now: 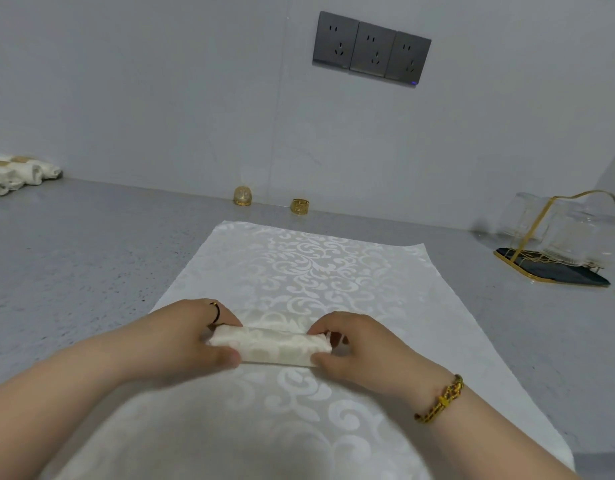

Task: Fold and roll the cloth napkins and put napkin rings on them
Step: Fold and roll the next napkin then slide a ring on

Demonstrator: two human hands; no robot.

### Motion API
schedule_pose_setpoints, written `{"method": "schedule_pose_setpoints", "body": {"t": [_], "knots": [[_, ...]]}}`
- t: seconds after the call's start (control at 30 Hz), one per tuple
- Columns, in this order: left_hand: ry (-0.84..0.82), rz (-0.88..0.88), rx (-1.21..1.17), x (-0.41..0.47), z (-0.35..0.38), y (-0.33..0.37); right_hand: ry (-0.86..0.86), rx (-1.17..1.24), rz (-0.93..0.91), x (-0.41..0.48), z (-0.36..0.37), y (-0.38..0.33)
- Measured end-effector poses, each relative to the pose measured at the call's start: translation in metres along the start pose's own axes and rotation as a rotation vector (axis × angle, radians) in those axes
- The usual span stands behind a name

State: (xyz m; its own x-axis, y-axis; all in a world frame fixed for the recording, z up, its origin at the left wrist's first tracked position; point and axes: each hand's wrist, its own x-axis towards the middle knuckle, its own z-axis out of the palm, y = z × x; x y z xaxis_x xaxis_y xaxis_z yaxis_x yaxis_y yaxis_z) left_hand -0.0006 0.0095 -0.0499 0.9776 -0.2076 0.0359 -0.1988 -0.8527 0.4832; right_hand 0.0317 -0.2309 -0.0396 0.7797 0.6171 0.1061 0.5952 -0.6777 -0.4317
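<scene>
Gripped the left end of the roll (269, 348) with the left hand (191, 336), thumb on the near side, fingers curled over the far side. Pinched the right end with the right hand (354, 344), fingers curled round it. Held the roll lying left to right on the cloth (299, 265), about its middle, on the worktop (74, 254). Saw a ring (243, 196) and a second ring (300, 206) by the far wall, apart; finished rolls (18, 173) far left; a rack (555, 273) right.

The napkin (301, 268) is white with scrolling leaves, the counter (74, 258) speckled grey, the napkin ring (301, 206) gold.
</scene>
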Motion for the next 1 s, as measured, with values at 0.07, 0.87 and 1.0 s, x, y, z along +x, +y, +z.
{"method": "schedule_pose_setpoints", "body": {"t": [0.07, 0.87, 1.0], "knots": [[-0.005, -0.019, -0.044, 0.0, 0.0, 0.001, -0.041, 0.093, 0.064, 0.005, -0.002, 0.002], [0.225, 0.294, 0.188, 0.057, 0.039, 0.018, 0.247, 0.211, 0.249, 0.065, 0.02, 0.023], [0.234, 0.283, 0.154, 0.06, 0.041, 0.015, 0.352, 0.063, -0.005, 0.05, 0.013, 0.017]]}}
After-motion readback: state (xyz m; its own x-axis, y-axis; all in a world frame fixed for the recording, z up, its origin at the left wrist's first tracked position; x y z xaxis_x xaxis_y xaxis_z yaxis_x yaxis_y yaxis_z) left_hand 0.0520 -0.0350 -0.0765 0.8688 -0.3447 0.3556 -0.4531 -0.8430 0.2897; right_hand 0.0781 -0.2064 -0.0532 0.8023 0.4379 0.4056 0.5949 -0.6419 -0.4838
